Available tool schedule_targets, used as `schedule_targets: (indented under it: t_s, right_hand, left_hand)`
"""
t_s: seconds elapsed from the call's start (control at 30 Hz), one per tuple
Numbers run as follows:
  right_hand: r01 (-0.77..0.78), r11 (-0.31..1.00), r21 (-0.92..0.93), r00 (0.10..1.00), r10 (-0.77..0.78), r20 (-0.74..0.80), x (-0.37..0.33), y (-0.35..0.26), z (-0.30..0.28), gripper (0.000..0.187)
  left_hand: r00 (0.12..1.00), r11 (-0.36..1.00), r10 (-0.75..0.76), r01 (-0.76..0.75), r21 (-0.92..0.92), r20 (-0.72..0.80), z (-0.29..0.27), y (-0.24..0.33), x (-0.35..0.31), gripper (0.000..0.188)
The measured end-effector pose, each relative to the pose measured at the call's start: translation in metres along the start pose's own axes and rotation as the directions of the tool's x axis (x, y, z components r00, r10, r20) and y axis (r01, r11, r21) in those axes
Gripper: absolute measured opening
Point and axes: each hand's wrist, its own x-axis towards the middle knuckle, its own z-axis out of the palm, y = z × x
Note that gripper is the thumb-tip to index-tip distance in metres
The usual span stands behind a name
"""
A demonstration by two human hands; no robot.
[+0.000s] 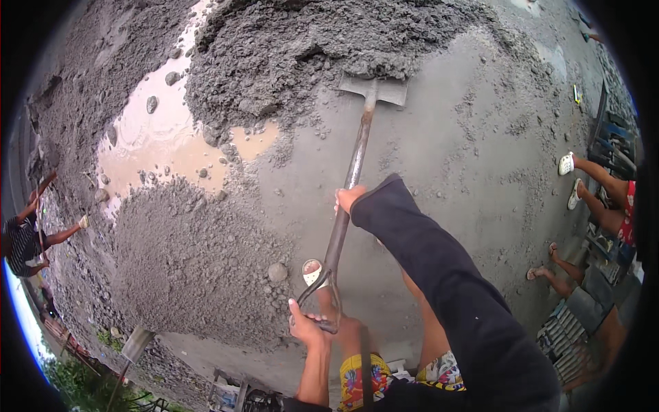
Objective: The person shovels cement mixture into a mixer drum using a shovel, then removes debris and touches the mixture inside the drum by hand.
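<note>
A long-handled shovel point(356, 154) runs away from me, its metal shaft tilted a little to the right. My left hand point(308, 325) is wrapped round the grip of its D-shaped handle at the near end. Farther up, my right hand point(350, 198) closes round the shaft, the arm in a dark sleeve. The flat shovel blade point(388, 90) lies against the near edge of a mound of wet grey concrete mix point(274, 58). Part of the blade's far edge is hidden by the mix.
A muddy puddle point(154, 147) lies left of the mound, with a heap of grey mix point(185, 261) nearer me. My foot in a white clog point(313, 272) stands beside the handle. One person point(27, 237) holds a long pole at far left. Other people's legs point(604, 180) show at right.
</note>
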Motion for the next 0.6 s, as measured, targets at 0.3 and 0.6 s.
schedule_targets:
  t_s: [0.3, 0.6]
  right_hand:
    - [-0.178, 0.887, 0.425, 0.967, 0.078, 0.243, 0.009, 0.001, -0.029, 0.008]
    - [-0.176, 0.912, 0.371, 0.979, 0.123, 0.163, -0.093, 0.070, 0.032, 0.015]
  left_hand:
    - [0.980, 0.982, 0.158, -0.168, -0.084, -0.120, 0.003, -0.051, -0.014, 0.041]
    - [0.919, 0.920, 0.391, -0.392, -0.006, -0.047, -0.136, -0.008, 0.018, 0.035]
